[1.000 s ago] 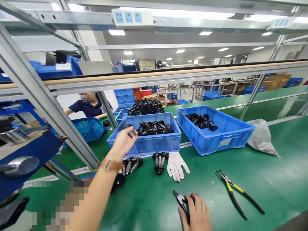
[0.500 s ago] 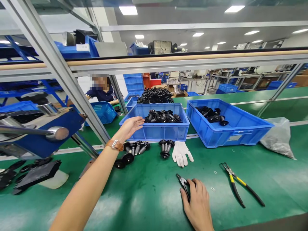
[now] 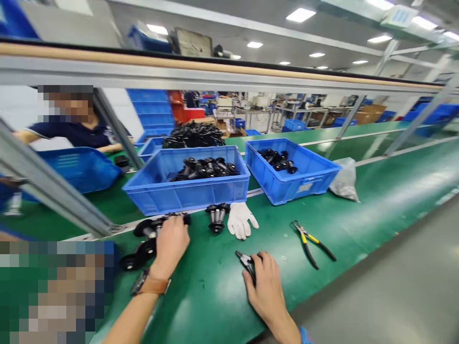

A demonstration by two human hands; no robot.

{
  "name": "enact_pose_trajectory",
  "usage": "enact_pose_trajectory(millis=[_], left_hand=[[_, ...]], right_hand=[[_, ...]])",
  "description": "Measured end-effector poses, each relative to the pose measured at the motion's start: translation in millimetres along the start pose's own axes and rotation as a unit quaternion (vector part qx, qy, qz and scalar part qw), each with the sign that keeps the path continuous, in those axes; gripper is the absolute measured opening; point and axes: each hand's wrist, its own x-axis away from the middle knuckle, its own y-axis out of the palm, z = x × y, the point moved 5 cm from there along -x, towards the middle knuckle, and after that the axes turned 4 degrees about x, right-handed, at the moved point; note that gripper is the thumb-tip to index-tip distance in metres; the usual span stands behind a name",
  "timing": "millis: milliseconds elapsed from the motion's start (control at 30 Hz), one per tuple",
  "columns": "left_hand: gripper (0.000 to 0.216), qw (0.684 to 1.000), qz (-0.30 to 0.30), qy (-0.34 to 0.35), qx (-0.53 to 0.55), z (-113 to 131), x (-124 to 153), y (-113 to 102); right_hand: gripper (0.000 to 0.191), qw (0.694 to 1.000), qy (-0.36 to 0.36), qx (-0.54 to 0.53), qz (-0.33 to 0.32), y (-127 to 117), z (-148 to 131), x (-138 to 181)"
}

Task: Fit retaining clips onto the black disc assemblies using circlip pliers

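My left hand [image 3: 174, 241], with a brown-strapped watch at the wrist, is bent down over a group of black flanged, roller-like parts [image 3: 144, 228]. Its fingertips are hidden, so I cannot tell whether it grips one. Two more black discs [image 3: 131, 262] lie just before it. My right hand [image 3: 266, 284] rests on the bench, closed around a pair of pliers [image 3: 245, 260] with dark handles; the jaws point away to the left. Between the hands and the bins stand several grey-and-black parts [image 3: 217, 219] beside a white glove [image 3: 241, 220].
Behind are a blue bin [image 3: 193, 193] and a second blue bin [image 3: 297, 184], both holding black parts. A clear plastic bag [image 3: 346, 179] lies at their right. Yellow-and-black pliers [image 3: 311, 242] and small rings [image 3: 284, 258] are on the green bench. A person [image 3: 84, 126] sits across at the left.
My left hand has come down from the near bin's left edge onto the black parts on the bench. The view has turned to the right. My right hand still holds the pliers.
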Motion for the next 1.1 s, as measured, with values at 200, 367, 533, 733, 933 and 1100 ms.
enact_pose_trajectory(millis=[200, 367, 533, 733, 933, 1100], left_hand=[[0.038, 0.964, 0.011, 0.006, -0.267, -27, -21, 30], [0.041, 0.963, 0.018, 0.011, -0.269, -44, -26, 38], [0.048, 0.975, 0.021, 0.002, -0.222, -39, -28, 35], [0.044, 0.997, 0.021, -0.061, -0.030, -26, -10, 21], [0.044, 0.959, -0.050, -0.117, 0.254, 0, 40, 43], [0.046, 0.905, -0.089, -0.123, 0.397, 19, 60, 74]], right_hand=[[0.034, 0.999, 0.029, -0.002, -0.020, -6, -6, -4], [0.034, 0.999, 0.028, -0.008, -0.017, -8, -6, -4], [0.035, 0.999, 0.029, -0.018, -0.017, -7, -7, -5], [0.029, 0.993, 0.046, -0.091, 0.060, -25, 4, -2], [0.027, 0.983, 0.145, -0.070, 0.082, -43, 75, 3], [0.022, 0.987, 0.157, -0.016, 0.033, -39, 92, -2]])
